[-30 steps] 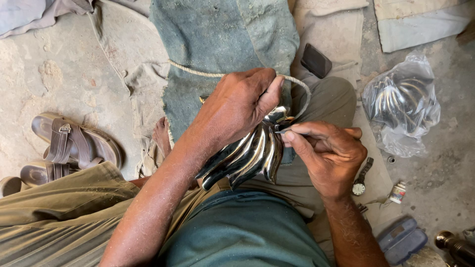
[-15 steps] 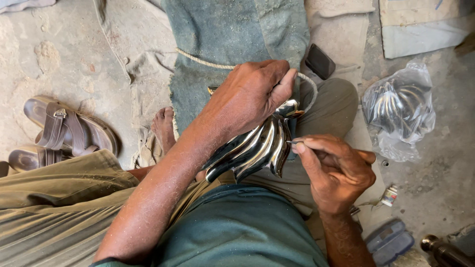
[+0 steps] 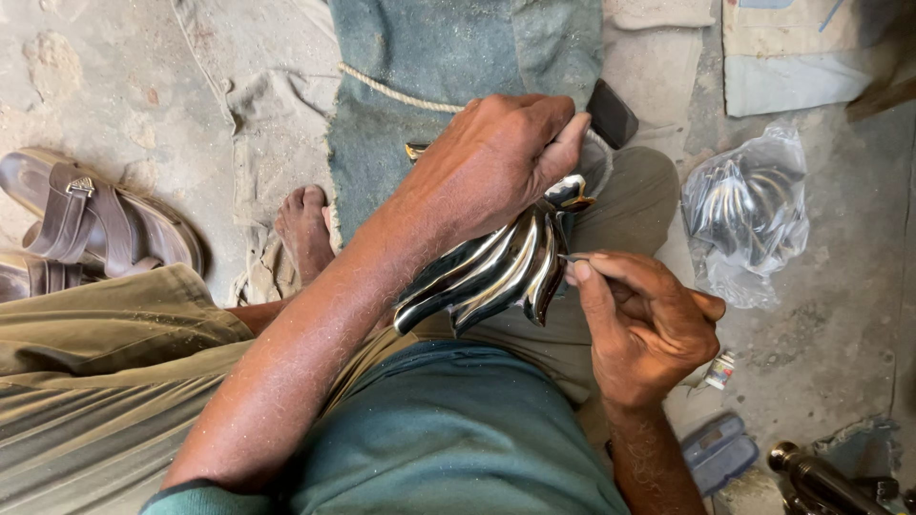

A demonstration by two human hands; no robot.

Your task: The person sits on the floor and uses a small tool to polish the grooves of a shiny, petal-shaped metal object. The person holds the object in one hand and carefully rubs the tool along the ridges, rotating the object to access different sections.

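Observation:
My left hand [image 3: 496,162] grips the top of a shiny metal piece [image 3: 496,277] made of several curved, leaf-like blades, holding it over my lap. Its polished blades fan down toward my body. My right hand [image 3: 644,324] is pinched around a thin small tool [image 3: 572,257] whose tip touches the right edge of the metal piece. The tool's far end is hidden inside my fingers.
A clear plastic bag [image 3: 749,210] with similar metal pieces lies on the ground at right. Brown sandals [image 3: 86,224] sit at left, my bare foot [image 3: 303,229] beside a blue-grey cloth [image 3: 448,48]. A small bottle [image 3: 720,370] and a dark tool [image 3: 821,477] lie lower right.
The view has shifted slightly; my right hand moved down a little along the piece's right edge. My left hand keeps its grip on the top.

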